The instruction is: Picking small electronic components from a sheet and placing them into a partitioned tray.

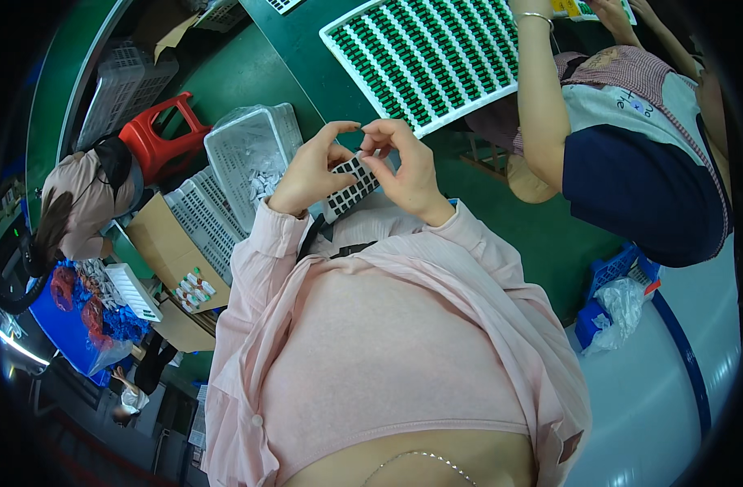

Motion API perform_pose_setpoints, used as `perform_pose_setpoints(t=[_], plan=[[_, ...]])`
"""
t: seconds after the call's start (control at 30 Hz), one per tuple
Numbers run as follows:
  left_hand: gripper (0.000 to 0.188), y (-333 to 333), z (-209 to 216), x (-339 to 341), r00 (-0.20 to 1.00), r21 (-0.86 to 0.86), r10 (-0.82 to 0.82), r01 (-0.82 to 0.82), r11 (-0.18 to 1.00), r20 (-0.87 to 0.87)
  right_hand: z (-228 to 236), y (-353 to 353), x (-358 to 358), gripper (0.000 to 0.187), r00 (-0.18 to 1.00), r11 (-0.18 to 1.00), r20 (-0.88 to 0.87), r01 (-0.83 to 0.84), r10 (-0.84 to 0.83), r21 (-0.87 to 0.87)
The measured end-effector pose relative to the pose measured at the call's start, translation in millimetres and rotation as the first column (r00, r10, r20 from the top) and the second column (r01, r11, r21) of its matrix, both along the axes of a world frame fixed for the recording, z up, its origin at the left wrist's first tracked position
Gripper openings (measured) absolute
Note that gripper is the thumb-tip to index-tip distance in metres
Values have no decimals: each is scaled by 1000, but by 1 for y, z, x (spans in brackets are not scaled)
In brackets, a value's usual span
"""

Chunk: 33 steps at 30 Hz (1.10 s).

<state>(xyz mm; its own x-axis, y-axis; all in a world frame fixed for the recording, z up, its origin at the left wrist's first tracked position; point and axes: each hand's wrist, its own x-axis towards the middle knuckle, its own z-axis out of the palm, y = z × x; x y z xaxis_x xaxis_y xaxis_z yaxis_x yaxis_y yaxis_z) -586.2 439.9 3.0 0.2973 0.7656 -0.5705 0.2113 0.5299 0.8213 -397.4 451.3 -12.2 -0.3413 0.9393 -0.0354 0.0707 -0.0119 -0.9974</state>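
In front of my chest, a small white sheet with rows of black squares lies between my hands. My left hand is curled at its left edge, thumb across the face of the sheet and index finger arched over toward the other hand. My right hand is closed, thumb and fingertips drawn together above the sheet's upper right corner; whatever they pinch is too small to name. Just beyond my fingers, a large white tray full of rows of small green-and-black cylindrical pieces rests on the green table.
On my right, a co-worker reaches over the tray's right side. To my left are white baskets, a red stool and cardboard. Farther left, another person bends near a blue table. A blue crate stands right.
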Motion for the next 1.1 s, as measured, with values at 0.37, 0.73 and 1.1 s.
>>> perform_pose_setpoints(t=[0.37, 0.73, 1.1], plan=[[73, 2, -1, 5, 993, 132, -52, 66, 989, -106, 3, -4, -5, 45, 996, 997, 84, 9, -15, 79], [76, -4, -6, 12, 985, 112, -108, 123, 986, -132, -3, -10, 2, 49, 991, 994, 85, -104, 101, 32], [20, 5, -45, 33, 921, 319, -48, 182, 930, -386, -28, -9, 40, 46, 931, 937, -234, 213, -281, -277]])
